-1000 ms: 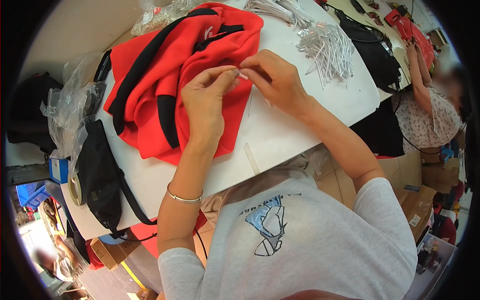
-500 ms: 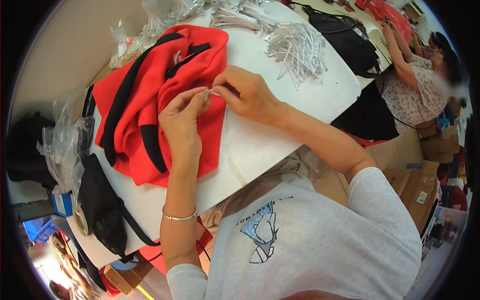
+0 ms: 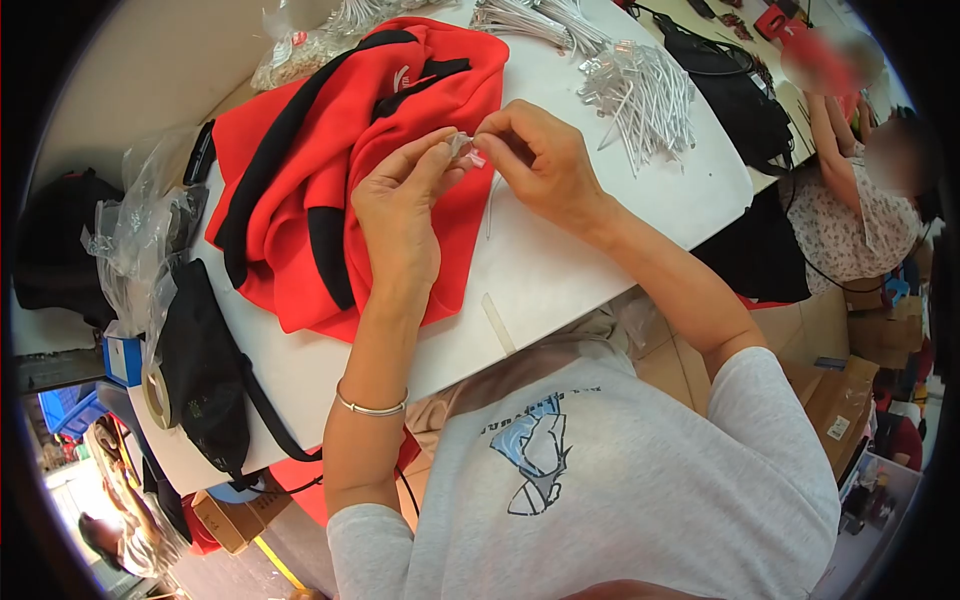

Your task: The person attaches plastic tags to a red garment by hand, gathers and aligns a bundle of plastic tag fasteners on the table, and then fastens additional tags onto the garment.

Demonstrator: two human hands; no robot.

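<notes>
My left hand (image 3: pixel 405 205) and my right hand (image 3: pixel 550 165) meet over the red and black garment (image 3: pixel 300 190). Between the thumb and forefinger of my left hand is pinched a small clear plastic piece (image 3: pixel 460 143). The fingertips of my right hand are closed at its other side; a small pinkish-white part shows between the hands. A thin pale strand (image 3: pixel 489 210) runs down just below, on the white table. To the right of my right hand lies a pile of white stick-like pieces with clear ends (image 3: pixel 645 105).
More bundled white pieces (image 3: pixel 540 22) lie at the far edge. A black bag (image 3: pixel 205 370), a tape roll (image 3: pixel 158 397) and clear plastic bags (image 3: pixel 135 240) are on the left. At another table on the right sits a person in a patterned top (image 3: pixel 850 225).
The view has shifted, so the table and garment appear moved. Both hands stay together at the small plastic piece, which shows more openly now, with my fingertips slightly farther apart.
</notes>
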